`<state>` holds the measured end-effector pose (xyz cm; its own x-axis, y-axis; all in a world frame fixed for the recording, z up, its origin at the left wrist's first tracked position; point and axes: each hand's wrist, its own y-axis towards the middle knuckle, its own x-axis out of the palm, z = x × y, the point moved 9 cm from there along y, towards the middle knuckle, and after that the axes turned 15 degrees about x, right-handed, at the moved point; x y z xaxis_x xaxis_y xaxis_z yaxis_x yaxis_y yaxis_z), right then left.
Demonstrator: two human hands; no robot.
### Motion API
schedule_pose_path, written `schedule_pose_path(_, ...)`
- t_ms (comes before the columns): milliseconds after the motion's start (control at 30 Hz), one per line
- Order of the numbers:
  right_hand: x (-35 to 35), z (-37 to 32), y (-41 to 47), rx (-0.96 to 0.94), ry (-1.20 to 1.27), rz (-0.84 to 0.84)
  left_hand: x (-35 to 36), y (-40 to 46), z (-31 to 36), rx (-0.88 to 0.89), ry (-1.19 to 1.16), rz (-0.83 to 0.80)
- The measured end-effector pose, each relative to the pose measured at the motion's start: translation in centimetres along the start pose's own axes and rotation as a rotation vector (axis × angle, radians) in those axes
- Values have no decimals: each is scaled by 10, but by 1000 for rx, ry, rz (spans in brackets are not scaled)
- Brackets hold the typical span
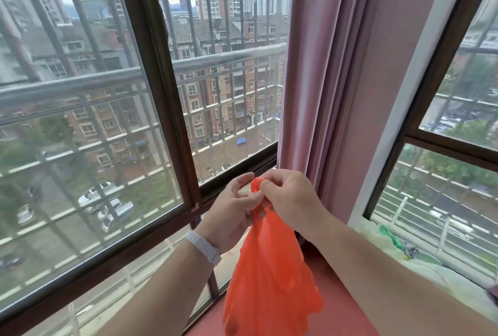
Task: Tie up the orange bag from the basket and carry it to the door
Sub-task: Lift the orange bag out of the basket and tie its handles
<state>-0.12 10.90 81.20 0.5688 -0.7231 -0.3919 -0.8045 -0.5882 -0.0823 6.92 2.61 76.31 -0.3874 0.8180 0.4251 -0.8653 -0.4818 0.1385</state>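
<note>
The orange bag is thin plastic and hangs in front of me, its body drooping down to the bottom edge of the view. Its gathered top sticks up between my two hands. My left hand pinches the neck from the left, fingers curled around the plastic; a white band sits on that wrist. My right hand grips the same neck from the right, thumb and fingers closed over the bunched top. The basket and the door are out of view.
A large barred window with a dark frame fills the left. A pink curtain hangs in the corner behind my hands. A red sill runs below, with pale plastic and a green scrap at the right window.
</note>
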Motion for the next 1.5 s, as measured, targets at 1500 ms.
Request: schedule_pose_path(1500,31,14,24,-125,125,-215,-45,50,26,142,286,87)
